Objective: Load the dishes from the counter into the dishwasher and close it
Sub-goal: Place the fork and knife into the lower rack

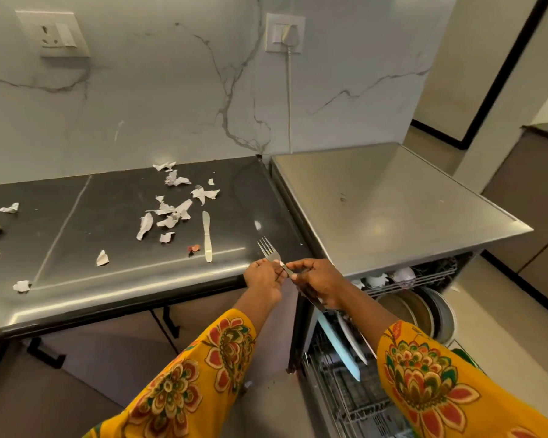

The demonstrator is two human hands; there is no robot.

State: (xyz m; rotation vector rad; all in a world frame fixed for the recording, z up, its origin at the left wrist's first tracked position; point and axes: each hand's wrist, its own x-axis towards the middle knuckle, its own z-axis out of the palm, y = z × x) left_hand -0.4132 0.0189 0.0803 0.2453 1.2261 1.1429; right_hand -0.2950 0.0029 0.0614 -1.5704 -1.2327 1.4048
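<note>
Both hands meet over the counter's (140,279) front edge, just left of the open dishwasher (393,216). The right hand (318,281) pinches the fork (271,252) by its handle, tines pointing to 11 o'clock; the left hand (263,278) touches the fork's neck with curled fingers. A butter knife (207,237) lies on the counter at 10 o'clock from the hands, amid torn paper scraps (168,213). Plates (424,314) stand in the lower rack (345,396), cups (389,278) in the upper.
</note>
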